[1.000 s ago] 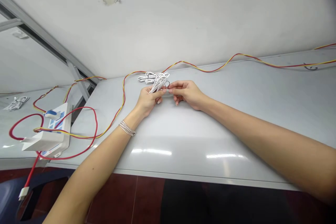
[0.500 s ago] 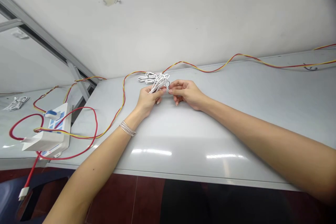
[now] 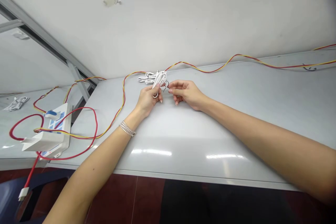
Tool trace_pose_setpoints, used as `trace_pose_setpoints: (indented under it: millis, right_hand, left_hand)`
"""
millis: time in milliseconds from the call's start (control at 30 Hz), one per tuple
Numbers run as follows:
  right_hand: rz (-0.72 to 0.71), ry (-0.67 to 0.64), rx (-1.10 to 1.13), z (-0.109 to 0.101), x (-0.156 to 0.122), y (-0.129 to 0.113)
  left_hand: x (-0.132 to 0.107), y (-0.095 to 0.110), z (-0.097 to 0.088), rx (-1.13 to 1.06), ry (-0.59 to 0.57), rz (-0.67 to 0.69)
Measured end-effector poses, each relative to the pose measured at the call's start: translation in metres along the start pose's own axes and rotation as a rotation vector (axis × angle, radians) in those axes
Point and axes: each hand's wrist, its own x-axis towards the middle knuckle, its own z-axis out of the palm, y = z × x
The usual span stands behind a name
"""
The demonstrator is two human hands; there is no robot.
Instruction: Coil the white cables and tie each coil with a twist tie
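My left hand [image 3: 147,99], with a silver bracelet at the wrist, is closed round a coiled bundle of white cable [image 3: 159,79] and holds it upright above the white table [image 3: 236,119]. My right hand [image 3: 187,93] is right beside it, fingers pinched on a thin black wire tie [image 3: 166,85] at the bundle's side. Behind the held bundle, another white cable bundle [image 3: 146,77] lies on the table near the wall.
A twisted red and yellow wire [image 3: 210,70] runs along the table's back edge and curls down to the left. A white device [image 3: 47,134] with red cables [image 3: 86,126] sits at the left. Another cable bundle [image 3: 15,103] lies on the far left table.
My left hand has tipped the white cable bundle more upright. The right hand has drawn slightly away, and the black tie now shows between the two hands.
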Motion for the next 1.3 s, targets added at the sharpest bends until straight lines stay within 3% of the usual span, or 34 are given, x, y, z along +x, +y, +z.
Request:
trace_pose_setpoints:
  millis: [200, 367, 500, 833, 1100, 1300]
  right_hand:
    - [-0.035, -0.015, -0.007, -0.001, -0.001, -0.001]
    - [-0.184, 0.128, -0.046, 0.005, -0.003, 0.004]
    - [-0.285, 0.234, -0.133, 0.007, -0.003, 0.009]
    - [-0.317, 0.226, -0.369, 0.007, -0.001, 0.012]
    - [-0.276, 0.253, -0.277, 0.010, -0.005, 0.007]
    - [-0.284, 0.239, -0.306, 0.009, -0.004, 0.007]
  left_hand:
    - [0.002, -0.004, -0.001, 0.365, -0.019, 0.039]
    - [-0.003, 0.002, -0.002, 1.090, -0.004, 0.210]
    - [-0.014, 0.008, 0.004, 1.475, -0.081, 0.163]
    - [-0.019, 0.012, 0.003, 1.443, -0.211, 0.201]
    - [-0.008, 0.004, -0.009, 1.310, -0.212, 0.412]
    - [-0.010, 0.005, -0.006, 1.327, -0.167, 0.336]
